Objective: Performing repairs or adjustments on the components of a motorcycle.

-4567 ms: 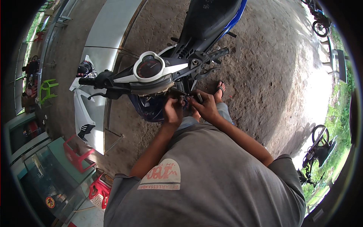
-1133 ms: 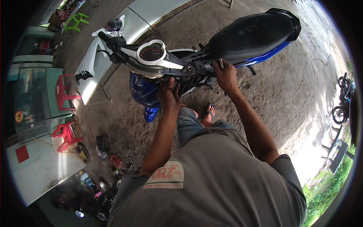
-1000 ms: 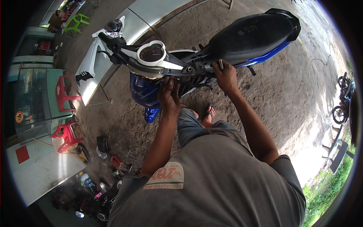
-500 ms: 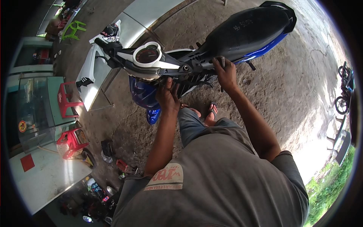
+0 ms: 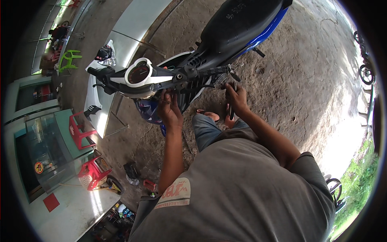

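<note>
Hands by motorbike [image 5: 207, 50]: right [image 5: 238, 99] grips tool [image 5: 235, 85], left [image 5: 170, 113] hold unclear; glass case [image 5: 48, 141], contents blurred

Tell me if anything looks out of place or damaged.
A white panel resembling bodywork lies on the pale bench instead of being fitted to the motorcycle, so it looks out of place. I see no clear spill or damage.

Rough flr [image 5: 278, 117]; sun patch [image 5: 342, 121] R; grn chair [image 5: 69, 60], red chair [image 5: 75, 131], glass case [image 5: 46, 141] L
</note>
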`<state>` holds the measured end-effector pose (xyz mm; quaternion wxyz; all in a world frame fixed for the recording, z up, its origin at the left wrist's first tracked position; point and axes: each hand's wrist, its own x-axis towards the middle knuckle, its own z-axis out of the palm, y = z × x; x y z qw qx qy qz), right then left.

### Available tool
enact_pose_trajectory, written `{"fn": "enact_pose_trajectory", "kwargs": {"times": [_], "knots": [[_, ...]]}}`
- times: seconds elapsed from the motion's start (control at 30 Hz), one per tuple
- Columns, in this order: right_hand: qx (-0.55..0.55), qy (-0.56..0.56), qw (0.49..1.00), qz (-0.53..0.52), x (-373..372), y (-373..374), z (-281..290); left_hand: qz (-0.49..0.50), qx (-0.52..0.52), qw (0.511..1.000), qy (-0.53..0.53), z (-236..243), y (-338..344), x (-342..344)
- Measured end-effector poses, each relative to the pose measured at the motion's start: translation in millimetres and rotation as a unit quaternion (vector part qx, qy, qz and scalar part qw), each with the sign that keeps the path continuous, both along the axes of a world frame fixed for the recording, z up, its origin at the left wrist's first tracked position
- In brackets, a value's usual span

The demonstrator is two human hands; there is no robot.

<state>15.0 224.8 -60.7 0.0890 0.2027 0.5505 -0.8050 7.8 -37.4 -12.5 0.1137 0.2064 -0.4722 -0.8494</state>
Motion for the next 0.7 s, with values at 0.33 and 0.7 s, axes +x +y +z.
{"fn": "enact_pose_trajectory", "kwargs": {"times": [0.33,0.7], "knots": [[0.152,0.048,0.986,0.057,-12.3,-2.2,21.8,0.006,-0.033,0.998,0.050,3.4,-1.3,1.6],[0.205,0.076,0.973,0.074,-22.3,-7.2,38.8,0.022,-0.003,1.000,0.019,12.3,4.1,-1.7]]}}
